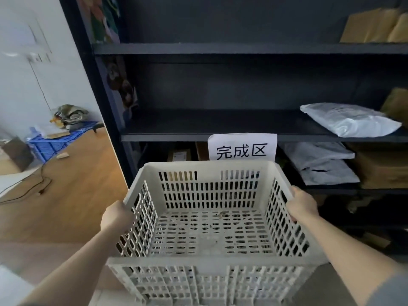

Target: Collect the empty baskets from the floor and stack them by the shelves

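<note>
I hold an empty white slotted plastic basket (pixel 209 261) in front of me, tilted a little toward the camera. My left hand (pixel 118 218) grips its left rim at the handle slot. My right hand (pixel 301 204) grips the right rim. The basket hangs in the air just in front of the dark shelving unit (pixel 220 48), level with its lower shelves. Nothing lies inside the basket except some dirt marks on its floor.
A paper sign (pixel 241 147) hangs on a shelf edge behind the basket. Grey mailer bags (pixel 351 120) and cardboard boxes (pixel 382 168) fill the right shelves. At the left, a blue basket (pixel 57 142) with items sits on the wooden floor (pixel 72 195), near cables.
</note>
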